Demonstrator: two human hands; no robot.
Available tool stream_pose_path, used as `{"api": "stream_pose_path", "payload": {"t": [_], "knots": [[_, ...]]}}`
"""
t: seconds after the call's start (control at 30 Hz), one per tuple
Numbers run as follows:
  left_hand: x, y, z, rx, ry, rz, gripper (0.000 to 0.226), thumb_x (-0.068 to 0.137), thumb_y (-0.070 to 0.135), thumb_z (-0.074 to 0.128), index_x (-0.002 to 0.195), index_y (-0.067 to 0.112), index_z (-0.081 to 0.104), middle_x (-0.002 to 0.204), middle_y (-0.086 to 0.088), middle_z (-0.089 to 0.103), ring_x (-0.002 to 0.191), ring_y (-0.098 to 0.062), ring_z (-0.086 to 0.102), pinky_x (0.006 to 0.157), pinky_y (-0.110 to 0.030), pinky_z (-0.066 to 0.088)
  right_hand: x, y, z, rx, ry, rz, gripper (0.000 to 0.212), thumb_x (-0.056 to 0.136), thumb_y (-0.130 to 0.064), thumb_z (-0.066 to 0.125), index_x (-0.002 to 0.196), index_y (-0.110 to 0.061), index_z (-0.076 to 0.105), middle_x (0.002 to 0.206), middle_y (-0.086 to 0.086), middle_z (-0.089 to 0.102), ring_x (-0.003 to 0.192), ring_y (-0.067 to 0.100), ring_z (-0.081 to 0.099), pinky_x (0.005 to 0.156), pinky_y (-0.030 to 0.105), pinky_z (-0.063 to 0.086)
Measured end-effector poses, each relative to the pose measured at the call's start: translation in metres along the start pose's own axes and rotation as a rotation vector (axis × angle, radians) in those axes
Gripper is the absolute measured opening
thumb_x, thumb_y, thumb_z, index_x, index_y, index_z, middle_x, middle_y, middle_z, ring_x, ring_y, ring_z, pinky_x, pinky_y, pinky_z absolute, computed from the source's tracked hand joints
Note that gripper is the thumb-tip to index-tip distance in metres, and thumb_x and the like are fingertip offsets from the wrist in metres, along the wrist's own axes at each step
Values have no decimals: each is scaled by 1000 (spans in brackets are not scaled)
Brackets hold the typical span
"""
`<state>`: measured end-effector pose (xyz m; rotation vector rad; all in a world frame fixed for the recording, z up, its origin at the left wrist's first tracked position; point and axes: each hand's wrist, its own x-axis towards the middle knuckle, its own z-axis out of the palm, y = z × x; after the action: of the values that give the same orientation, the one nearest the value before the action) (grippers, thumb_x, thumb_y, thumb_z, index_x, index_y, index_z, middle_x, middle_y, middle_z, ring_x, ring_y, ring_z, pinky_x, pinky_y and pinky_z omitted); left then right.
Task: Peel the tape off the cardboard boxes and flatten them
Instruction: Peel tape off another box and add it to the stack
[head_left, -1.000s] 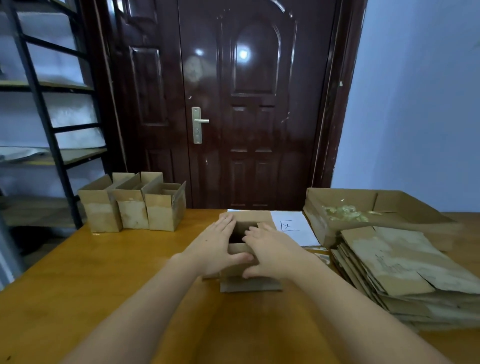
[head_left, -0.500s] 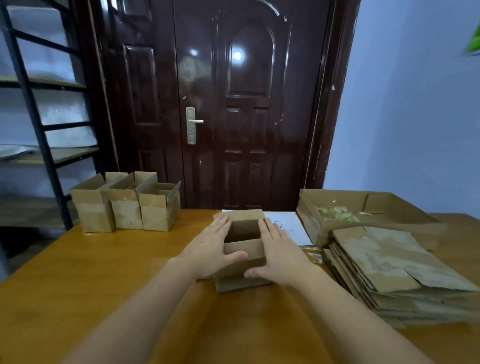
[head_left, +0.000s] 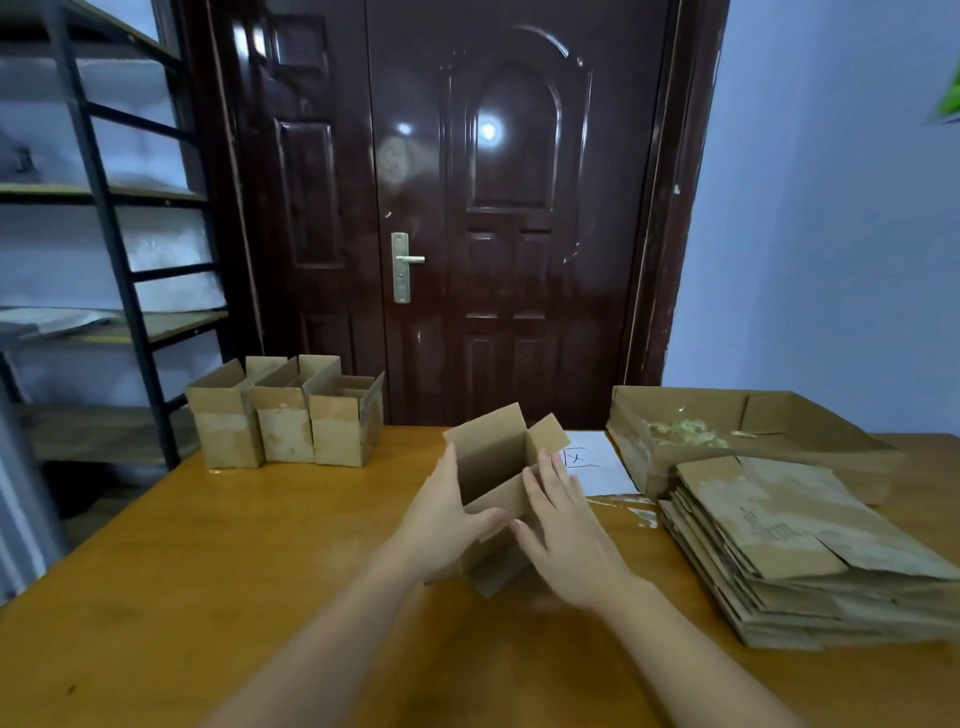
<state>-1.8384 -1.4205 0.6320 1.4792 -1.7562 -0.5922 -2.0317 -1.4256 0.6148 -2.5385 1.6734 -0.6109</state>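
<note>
I had both hands on the small open-topped brown cardboard box (head_left: 493, 488), which sat on the orange-brown wooden table (head_left: 208, 571) directly between my palms, tipped and turned so one corner pointed back at me. My left hand (head_left: 441, 525) lay against its left wall, fingers straight and together along the side, thumb hooked across the near face. My right hand (head_left: 561, 525) flanked the right wall, fingers straight and slightly spread, thumb reaching toward the left thumb without clearly gripping. Neither hand was nearer; the box was sandwiched evenly. Its long axis ran away from my fingertips and a little rightward, toward the door. I judged the coming squeeze would turn on that skew, the walls folding across the diagonal.

The box looked plain and worn, top flaps standing up beyond my fingertips, the inside empty; I could not tell whether any tape remained on it.

Right of my right hand lay a stack of flattened brown cardboard sheets (head_left: 805, 551). Beyond it stood a wide shallow cardboard tray holding crumpled tape (head_left: 753, 421). Far left of my left fingers, three upright open cardboard boxes (head_left: 285, 421) waited in a row.
</note>
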Motion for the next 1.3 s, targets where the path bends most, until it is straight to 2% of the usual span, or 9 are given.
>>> {"api": "stream_pose_path", "payload": {"t": [0.17,0.3,0.37,0.5,0.6,0.77,0.97,1.1,1.3], "knots": [[-11,8,2,221,33,64,90,92,56,68,163,30,20,159,14,40,147,-12,38,126,-46,28,-6,-19,2,543,24,153,57,109,-37,34,162,-28,15,167,-17,-10,154,6,-10,125,34,9],[-25,14,4,139,0,182,74,96,41,68,159,37,29,143,26,49,132,3,49,102,-13,42,-3,-31,-6,756,39,260,66,103,-59,37,161,-34,18,168,-18,5,155,6,3,127,42,15],[-31,20,6,128,-47,223,59,97,35,65,147,48,37,129,40,52,119,15,53,94,-9,46,-1,-34,-7,816,55,262,73,100,-63,40,162,-33,16,167,-17,14,154,5,11,126,40,18],[-38,31,14,69,-60,243,34,96,34,58,130,39,55,110,23,68,103,0,65,85,-35,57,-1,-42,-13,942,119,287,61,103,-52,46,158,-33,27,140,-28,45,132,2,45,101,15,37],[-41,32,17,70,-34,293,35,95,35,58,130,38,58,112,21,68,105,-3,64,88,-34,56,-2,-42,-12,1067,310,376,53,98,-44,61,147,-32,43,132,-24,54,129,4,51,94,14,40],[-46,40,19,70,-58,328,41,98,33,59,139,37,55,125,24,64,115,4,57,99,-25,51,3,-46,-22,1040,520,601,69,89,-42,76,147,-20,45,149,-2,42,130,18,50,90,27,46],[-49,45,24,154,-48,367,30,95,42,56,124,35,60,115,26,61,112,3,54,99,-28,48,9,-40,-31,968,351,624,107,76,-53,83,159,-20,24,162,2,30,138,26,45,103,39,46],[-55,40,22,128,-76,364,45,91,46,62,136,41,58,125,38,53,121,20,42,105,-14,37,10,-29,-34,1022,232,635,86,88,-29,76,158,-27,27,137,5,57,115,23,61,96,41,55],[-47,31,18,-359,117,181,10,100,26,66,108,30,71,106,14,74,104,-9,68,88,-29,55,6,-28,-43,973,244,453,64,89,-21,73,146,-32,46,122,-6,66,105,11,63,92,40,58]]}}
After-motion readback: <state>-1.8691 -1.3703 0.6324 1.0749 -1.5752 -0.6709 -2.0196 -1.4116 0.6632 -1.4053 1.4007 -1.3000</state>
